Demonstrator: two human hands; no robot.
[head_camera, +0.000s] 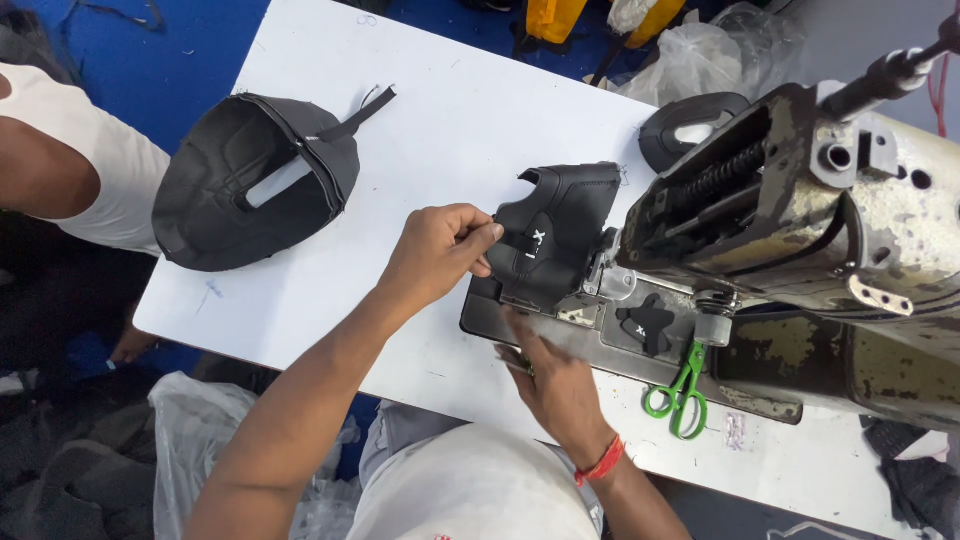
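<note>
Centrally, the left hand (440, 255) pinches the black shoe upper (555, 235) at its left edge, feeding it rightward toward the sewing machine (800, 230). The right hand (555, 385), fingers extended flat, presses the machine bed (590, 340) directly beneath; green scissors (680, 390) lie nearby.

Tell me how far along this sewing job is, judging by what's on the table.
Done, it seems: one black stitched piece lies set aside at the table's far end. In hand: the left hand pinches a black shaped piece at the sewing machine, while the right hand steadies its lower edge. Left: a small black cut part waits on the machine bed, beside green scissors.
</note>
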